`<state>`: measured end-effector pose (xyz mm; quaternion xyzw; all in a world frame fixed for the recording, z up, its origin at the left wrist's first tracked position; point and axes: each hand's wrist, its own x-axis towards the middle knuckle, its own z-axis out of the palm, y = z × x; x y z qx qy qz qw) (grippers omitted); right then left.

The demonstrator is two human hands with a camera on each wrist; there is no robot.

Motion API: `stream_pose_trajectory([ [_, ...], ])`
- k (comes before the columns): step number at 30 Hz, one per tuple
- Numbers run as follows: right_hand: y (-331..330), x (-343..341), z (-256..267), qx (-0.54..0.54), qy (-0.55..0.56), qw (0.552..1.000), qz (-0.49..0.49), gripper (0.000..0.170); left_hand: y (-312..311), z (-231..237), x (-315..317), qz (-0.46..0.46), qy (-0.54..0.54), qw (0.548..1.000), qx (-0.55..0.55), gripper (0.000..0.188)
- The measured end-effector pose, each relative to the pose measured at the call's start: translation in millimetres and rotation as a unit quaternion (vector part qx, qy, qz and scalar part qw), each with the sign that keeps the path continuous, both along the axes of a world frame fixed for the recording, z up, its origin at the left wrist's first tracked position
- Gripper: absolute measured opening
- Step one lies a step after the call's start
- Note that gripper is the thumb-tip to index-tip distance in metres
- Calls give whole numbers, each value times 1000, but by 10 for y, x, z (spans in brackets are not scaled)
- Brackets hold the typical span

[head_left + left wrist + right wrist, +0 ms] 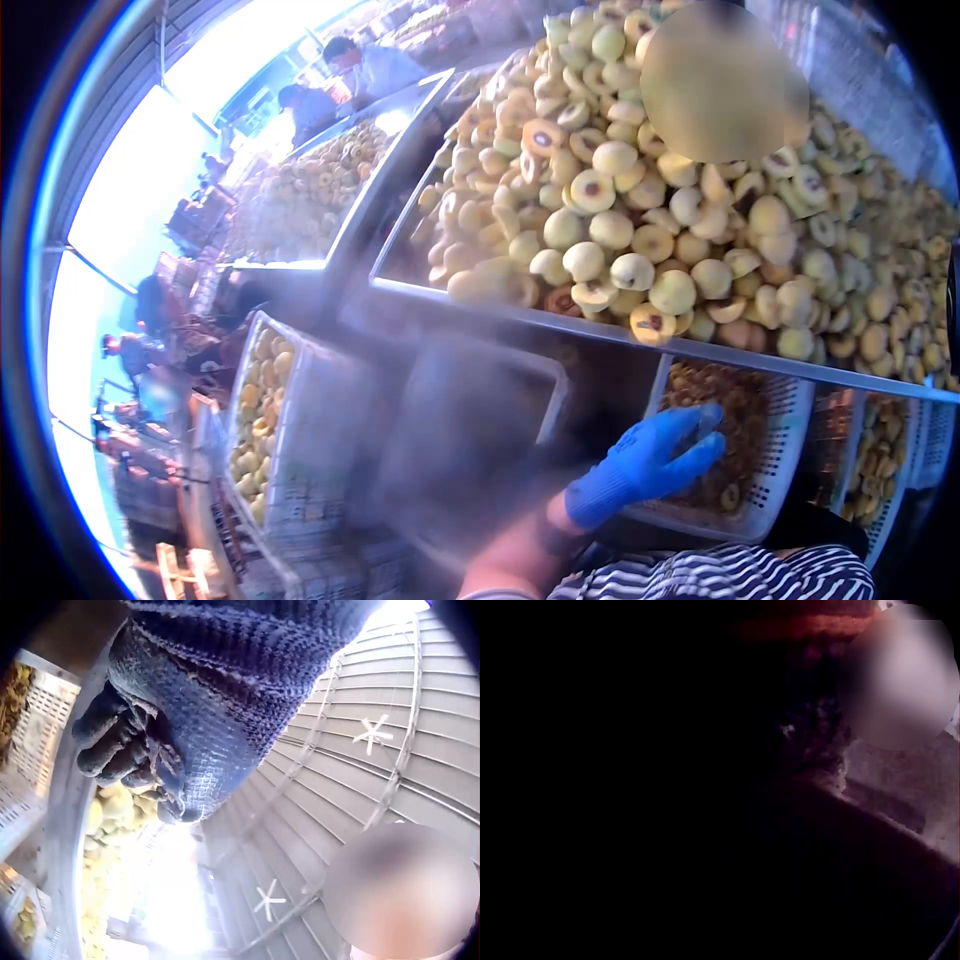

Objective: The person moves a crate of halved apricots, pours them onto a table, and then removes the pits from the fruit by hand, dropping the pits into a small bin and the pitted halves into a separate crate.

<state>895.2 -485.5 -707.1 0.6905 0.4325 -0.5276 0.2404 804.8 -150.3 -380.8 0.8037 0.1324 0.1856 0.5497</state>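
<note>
"How are the hands?"

"The left hand [650, 460], in a blue knitted glove [600, 495], has its fingers loosely bent, with a gap between two of them; I see nothing in its hold. The right hand I can't make out: the right wrist view is nearly black, so I cannot tell how it stands."

"What's nearest the left hand?"

"A white perforated crate [790, 480] of brown pieces [745, 430]. The glove overlaps it in the head view; whether they touch, I can't tell."

"And beyond that?"

"Up past the hand runs the metal-edged worktop [820, 370], heaped with halved stone fruit [610, 230], some showing brown centres."

"Farther out?"

"To the hand's right, a second crate [932, 455] with yellowish pieces [885, 470]. Well to its left, a fruit-filled crate [320, 500], and past that, two people [385, 72] beside another fruit heap [310, 190]. High above hangs a white ceiling fan [373, 735]."
</note>
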Motion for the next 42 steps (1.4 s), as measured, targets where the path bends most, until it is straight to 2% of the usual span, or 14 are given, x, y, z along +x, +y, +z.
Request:
stream_pose_trajectory([
  [3,-372,-169,401,10,-22,1000,20,26,-192,109,-179,-6,-118,957,-266,35],
  [5,-508,-469,906,-1,2,999,39,25,-217,665,-664,-5,15,976,-217,34],
  [6,-451,-536,1115,6,1,998,58,25,-293,591,-870,72,-81,980,-169,29],
  [7,-399,-621,1294,15,4,998,68,25,-267,879,-1175,92,-40,957,-272,23],
  [8,-303,-725,1456,36,14,996,79,24,-233,777,-1476,144,-65,977,-140,31],
  [12,437,-951,1604,276,169,946,28,32,192,368,-2441,330,-62,909,-248,27],
  [16,1346,-884,2835,216,4,954,208,44,452,-1075,-2955,322,64,914,239,41],
  [18,1758,-627,3078,315,-12,938,145,41,186,-1466,-3012,268,212,932,117,53],
  [20,2145,-293,2923,438,10,890,126,39,-44,-1354,-2896,204,226,932,196,52],
  [22,2762,-120,3061,387,-36,914,116,36,-18,-1762,-2915,217,330,916,75,44],
  [28,4437,544,1333,363,65,929,20,36,-157,-2920,-3662,263,311,913,12,26],
  [32,5088,546,644,296,27,955,5,35,-109,-2515,-3477,254,242,929,-115,28],
  [35,5344,473,284,260,-3,965,24,35,-185,-2519,-3374,333,137,833,-421,36],
  [42,5806,177,-239,193,-46,978,65,33,-53,-2484,-3194,325,294,823,-360,37],
])
